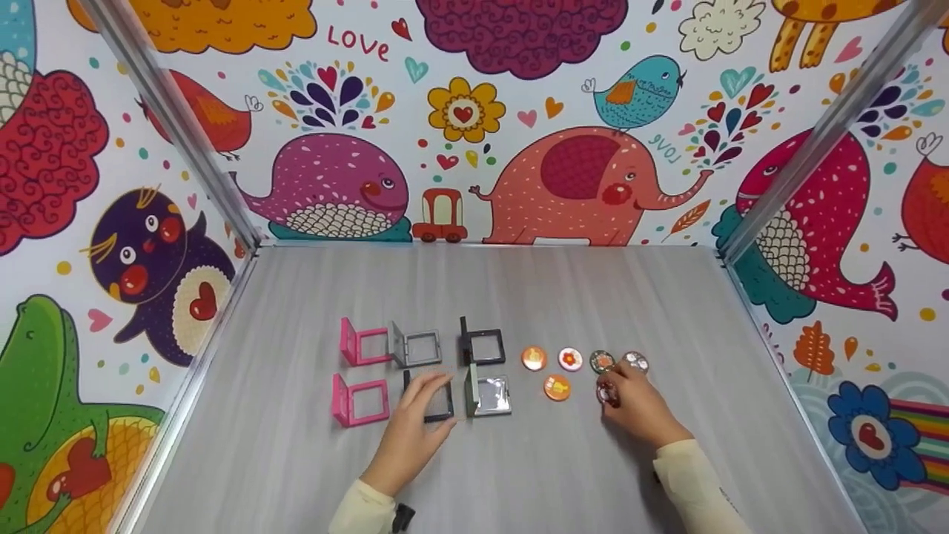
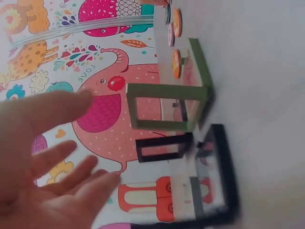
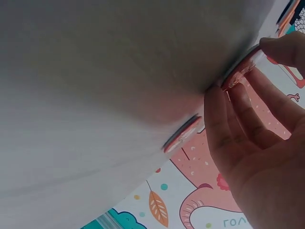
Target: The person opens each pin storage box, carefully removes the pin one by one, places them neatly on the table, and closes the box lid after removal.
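My right hand (image 1: 637,404) pinches a dark red round badge (image 1: 607,394) at its rim, between thumb and fingers. In the right wrist view this badge (image 3: 244,68) is tilted by the tabletop, and another badge (image 3: 183,135) lies flat near the fingers. My left hand (image 1: 415,430) hovers by a dark hinged square case (image 1: 442,404), partly hiding it. Its fingers are loosely bent, and the left wrist view shows nothing in the hand (image 2: 57,162). To its right stands a green case (image 1: 474,393) with its lid up and a shiny inside.
Two pink cases (image 1: 363,400), a grey case (image 1: 419,348) and a black case (image 1: 485,347) stand with lids raised. Orange badges (image 1: 557,388), a flower badge (image 1: 570,359), a green-rimmed badge (image 1: 602,361) and a pale badge (image 1: 636,361) lie to the right. Printed walls enclose the grey table (image 1: 519,482).
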`<state>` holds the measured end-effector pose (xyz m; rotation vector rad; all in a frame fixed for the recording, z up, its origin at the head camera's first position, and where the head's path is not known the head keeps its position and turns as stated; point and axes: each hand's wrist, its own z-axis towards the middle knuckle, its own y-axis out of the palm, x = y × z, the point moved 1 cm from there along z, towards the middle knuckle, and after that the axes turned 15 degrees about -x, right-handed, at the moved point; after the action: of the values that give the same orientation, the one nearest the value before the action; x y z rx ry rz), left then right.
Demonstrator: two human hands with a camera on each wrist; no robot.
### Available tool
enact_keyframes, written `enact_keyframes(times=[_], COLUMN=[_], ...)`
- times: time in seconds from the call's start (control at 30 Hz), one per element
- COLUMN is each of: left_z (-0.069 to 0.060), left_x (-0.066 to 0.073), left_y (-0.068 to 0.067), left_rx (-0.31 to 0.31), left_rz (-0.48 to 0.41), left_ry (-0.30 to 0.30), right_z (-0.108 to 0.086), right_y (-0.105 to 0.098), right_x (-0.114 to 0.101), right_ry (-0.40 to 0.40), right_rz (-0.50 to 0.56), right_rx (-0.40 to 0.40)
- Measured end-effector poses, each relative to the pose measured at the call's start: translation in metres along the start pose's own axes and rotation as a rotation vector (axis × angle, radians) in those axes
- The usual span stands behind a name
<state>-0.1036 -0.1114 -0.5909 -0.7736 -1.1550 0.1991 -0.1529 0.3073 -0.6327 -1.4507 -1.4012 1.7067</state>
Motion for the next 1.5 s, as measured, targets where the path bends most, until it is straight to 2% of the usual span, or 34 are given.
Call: enact_keyframes(times=[0.17,0.27,0.37,0.47,0.6,0.67,0.73,0.87,1.0,1.1,1.2,1.33,1.5], left_z=[-0.035,-0.051,-0.058,-0.061,-0.061,-0.060,-0.059,-0.062,-0.066,-0.066,-0.063,-0.058,-0.055], left_x=[-0.016,-0.027,-0.035,-0.042,-0.053,-0.061,-0.070,-0.084,-0.087,-0.085,-0.083,-0.080,-0.075], left_y=[-0.011,-0.018,-0.022,-0.028,-0.039,-0.046,-0.052,-0.059,-0.060,-0.059,-0.058,-0.060,-0.061], left_rx=[0.113,0.189,0.252,0.318,0.434,0.462,0.447,0.371,0.338,0.339,0.338,0.322,0.283], left_rz=[-0.076,-0.088,-0.064,-0.001,0.122,0.174,0.204,0.221,0.221,0.230,0.242,0.259,0.271], left_ry=[-0.015,-0.062,-0.110,-0.164,-0.217,-0.247,-0.280,-0.362,-0.393,-0.376,-0.332,-0.270,-0.228], right_z=[-0.003,-0.004,-0.009,-0.015,-0.017,-0.014,-0.010,0.005,0.022,0.033,0.042,0.052,0.064], right_y=[0.003,0.002,-0.003,-0.005,-0.001,0.001,0.004,0.008,0.011,0.013,0.014,0.017,0.028], right_x=[-0.001,-0.001,0.001,-0.003,-0.022,-0.037,-0.055,-0.094,-0.131,-0.153,-0.171,-0.192,-0.210], right_ry=[0.009,-0.001,0.003,-0.017,-0.098,-0.135,-0.166,-0.242,-0.312,-0.355,-0.382,-0.397,-0.446], right_rz=[0.001,0.017,0.041,0.050,0.041,0.067,0.097,0.169,0.231,0.251,0.248,0.201,0.120], right_rx=[0.000,0.005,0.032,0.108,0.239,0.277,0.297,0.299,0.267,0.228,0.174,0.108,0.039])
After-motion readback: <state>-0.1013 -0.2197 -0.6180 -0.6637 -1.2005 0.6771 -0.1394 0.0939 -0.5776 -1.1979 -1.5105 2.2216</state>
